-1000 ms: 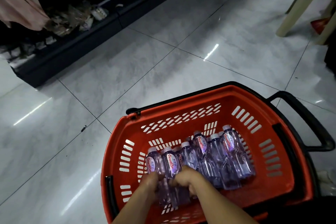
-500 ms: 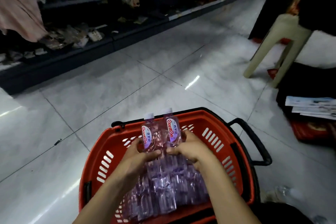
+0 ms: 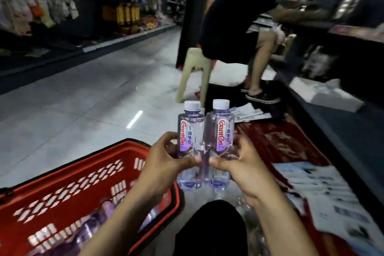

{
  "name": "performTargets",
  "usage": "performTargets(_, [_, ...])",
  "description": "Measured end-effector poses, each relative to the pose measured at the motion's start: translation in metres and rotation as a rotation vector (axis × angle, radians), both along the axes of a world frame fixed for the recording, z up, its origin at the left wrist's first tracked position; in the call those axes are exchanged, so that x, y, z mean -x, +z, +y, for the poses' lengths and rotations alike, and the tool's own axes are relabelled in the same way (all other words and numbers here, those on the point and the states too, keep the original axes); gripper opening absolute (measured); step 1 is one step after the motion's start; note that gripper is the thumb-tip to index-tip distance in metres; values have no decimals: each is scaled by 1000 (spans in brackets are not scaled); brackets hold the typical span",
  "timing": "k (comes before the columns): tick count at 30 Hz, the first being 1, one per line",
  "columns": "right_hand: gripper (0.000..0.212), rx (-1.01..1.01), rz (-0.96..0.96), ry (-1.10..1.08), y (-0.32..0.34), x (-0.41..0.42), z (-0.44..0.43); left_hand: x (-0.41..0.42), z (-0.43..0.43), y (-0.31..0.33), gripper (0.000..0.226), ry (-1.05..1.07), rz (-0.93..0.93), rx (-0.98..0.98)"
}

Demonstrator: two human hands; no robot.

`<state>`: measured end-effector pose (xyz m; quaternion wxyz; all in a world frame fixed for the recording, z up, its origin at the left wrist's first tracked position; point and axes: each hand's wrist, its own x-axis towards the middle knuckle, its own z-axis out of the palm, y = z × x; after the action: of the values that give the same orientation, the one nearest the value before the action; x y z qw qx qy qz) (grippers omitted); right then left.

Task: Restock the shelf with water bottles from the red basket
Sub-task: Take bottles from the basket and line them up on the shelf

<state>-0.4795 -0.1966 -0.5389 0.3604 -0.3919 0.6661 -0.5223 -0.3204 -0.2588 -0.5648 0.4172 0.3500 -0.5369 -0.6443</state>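
Two water bottles [image 3: 190, 141] stand upright and touching, held just right of one red basket [image 3: 83, 172]. The left hand [image 3: 166, 164] curls round one, the right hand [image 3: 243, 168] round the other bottle [image 3: 221, 137]. More lie in the basket, too blurred to count. On the glossy pale floor [image 3: 83, 110], one person [image 3: 232, 16] sits on one stool [image 3: 195, 72] beside dark shelving [image 3: 342, 122].

Red basket [image 3: 128, 148] cut off btm-left; bottles [image 3: 83, 234] inside blurred.

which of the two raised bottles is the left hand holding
The left bottle, on the red basket side: the left hand grips it. The right hand grips the right bottle beside it.
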Motion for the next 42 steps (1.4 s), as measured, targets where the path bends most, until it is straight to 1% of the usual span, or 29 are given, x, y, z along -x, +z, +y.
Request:
performTargets(5, [57, 91, 70, -288, 20, 56, 86, 85, 45, 20, 49, -212, 45, 67])
performTargets(12, [54, 168, 165, -694, 33, 110, 230, 191, 149, 36, 51, -580, 108, 105])
performTargets(16, [54, 167, 225, -906, 34, 115, 305, 235, 213, 37, 52, -770, 122, 106])
performTargets(21, [53, 207, 292, -1132, 30, 107, 392, 270, 298, 37, 59, -960, 109, 140])
performTargets(25, [57, 195, 308, -1298, 18, 105, 440, 288, 350, 30, 54, -1066, 93, 162])
performTargets(28, [57, 212, 305, -1371, 11, 106, 463, 299, 377, 22, 54, -1116, 87, 182])
performTargets(32, [56, 180, 285, -1430, -4, 110, 479, 311, 395, 8, 57, -1135, 71, 216])
performTargets(35, [59, 158, 244, -1446, -15, 116, 482, 316, 398, -4, 60, -1115, 45, 220])
performTargets(39, [62, 129, 236, -1440, -24, 121, 481, 321, 395, -11, 72, -1070, 30, 223])
performTargets(41, [63, 118, 239, -1449, -27, 124, 481, 323, 392, -13, 71, -1045, 27, 251])
performTargets(42, [64, 120, 236, -1459, -29, 126, 480, 324, 390, -15, 66, -1030, 36, 269])
